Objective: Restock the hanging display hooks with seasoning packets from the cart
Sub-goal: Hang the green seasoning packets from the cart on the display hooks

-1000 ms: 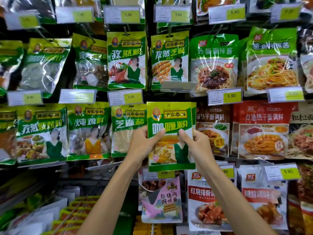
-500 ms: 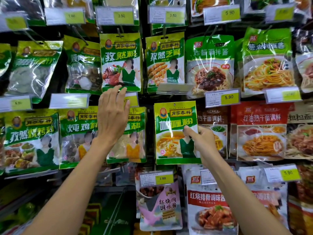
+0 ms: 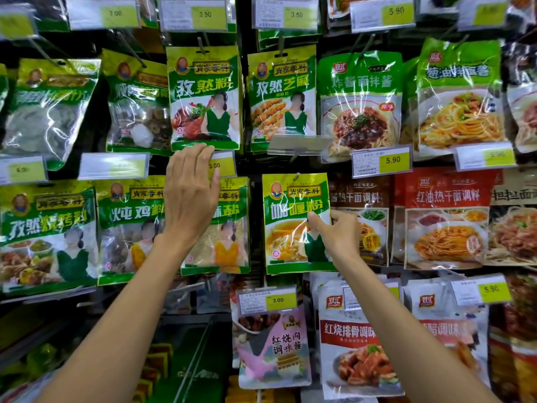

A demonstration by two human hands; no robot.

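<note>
The curry powder packet (image 3: 287, 210), green and yellow, headed 肖家香料 and lettered 咖喱粉, hangs just right of centre on a wire hook (image 3: 297, 177) that passes through the hole at its top edge. The right hand (image 3: 340, 235) comes up from 5 o'clock and pinches the packet's right edge between thumb and forefinger, at 3 o'clock on the packet face. The left hand (image 3: 189, 199) rises from 7 o'clock, released, fingers straight and close together, grasping nothing. It lies in front of a half-hidden packet (image 3: 229, 228) whose visible lettering ends in 盐. Its fingertips reach the lower edge of the 孜然粉 packet (image 3: 205, 97) at its 12 o'clock; whether they press that edge I cannot tell. The hand covers the left part of a price tag (image 3: 222, 165) reading 3.00.

At 12 o'clock from the curry powder packet hangs the 孜然芝麻 packet (image 3: 282, 97), same brand. At 9 o'clock from the left hand is the 炖鸡料 packet (image 3: 130, 228). At 3 o'clock from the right hand hangs a red 红油热干面调料 packet (image 3: 444, 216). Toward 1 o'clock in the view a green 双汇 pouch (image 3: 360, 106) reads 炸酱面拌酱, with a 5.90 tag (image 3: 380, 164) just below it. At 6 o'clock from the curry powder packet a pink pouch (image 3: 276, 344) reads 红烧肉调味酱 under a second 3.00 tag (image 3: 267, 301). At its 3 o'clock a 红烧排骨 pouch (image 3: 354, 344) also bears the 双汇 mark.
</note>
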